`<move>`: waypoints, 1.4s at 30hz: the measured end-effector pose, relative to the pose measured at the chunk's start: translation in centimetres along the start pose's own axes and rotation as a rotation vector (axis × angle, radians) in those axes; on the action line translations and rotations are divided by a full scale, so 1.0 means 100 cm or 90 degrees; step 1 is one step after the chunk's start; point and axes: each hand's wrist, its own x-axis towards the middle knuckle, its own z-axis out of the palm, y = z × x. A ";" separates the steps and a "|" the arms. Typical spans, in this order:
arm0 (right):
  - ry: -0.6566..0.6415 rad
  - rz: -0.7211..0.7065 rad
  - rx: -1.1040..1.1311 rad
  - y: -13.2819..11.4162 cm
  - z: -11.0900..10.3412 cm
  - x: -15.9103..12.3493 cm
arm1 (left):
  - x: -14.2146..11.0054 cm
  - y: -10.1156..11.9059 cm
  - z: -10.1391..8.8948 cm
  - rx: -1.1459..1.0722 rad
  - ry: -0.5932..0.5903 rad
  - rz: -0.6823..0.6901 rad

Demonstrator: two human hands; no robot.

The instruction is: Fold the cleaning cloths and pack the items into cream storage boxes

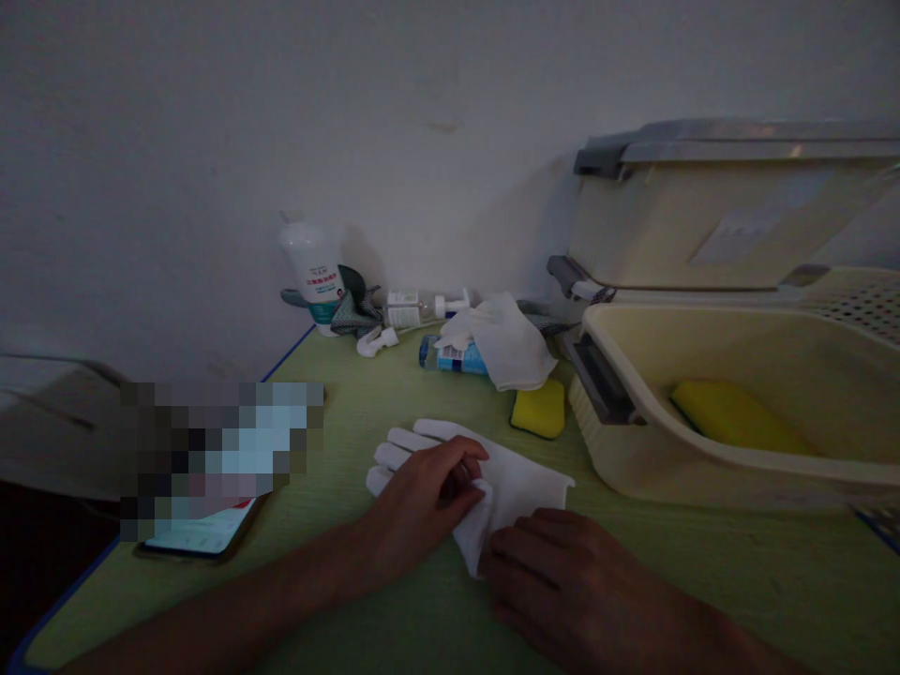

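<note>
A white fabric glove (524, 469) lies on the green tabletop (337, 403), its fingers pointing left and its cuff to the right. My left hand (414, 502) rests over the glove's middle, thumb and forefinger closed on a raised fold along the near side. Lower down, my right hand (562, 572) has its fingers curled at the glove's near edge beside that fold. Its fingertips are mostly hidden, but the fabric runs in under them. A yellow sponge (538, 410) sits just beyond the cuff.
On the right stands a cream storage bin (653, 478), lid raised, with a yellow sponge (731, 417) inside. Along the wall are a white bottle (309, 258), a clear pump bottle (404, 309), a blue-labelled bottle (460, 356) and white cloth (517, 347). A phone (203, 534) lies left.
</note>
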 end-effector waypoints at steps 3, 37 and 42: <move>0.015 0.006 -0.001 0.000 0.001 0.000 | -0.001 0.000 0.001 0.002 0.021 0.004; -0.024 -0.014 0.008 0.004 0.001 0.000 | -0.002 0.002 -0.017 0.123 -0.036 -0.048; 0.021 -0.032 -0.011 0.012 -0.004 -0.004 | -0.002 0.001 -0.019 0.102 -0.045 -0.039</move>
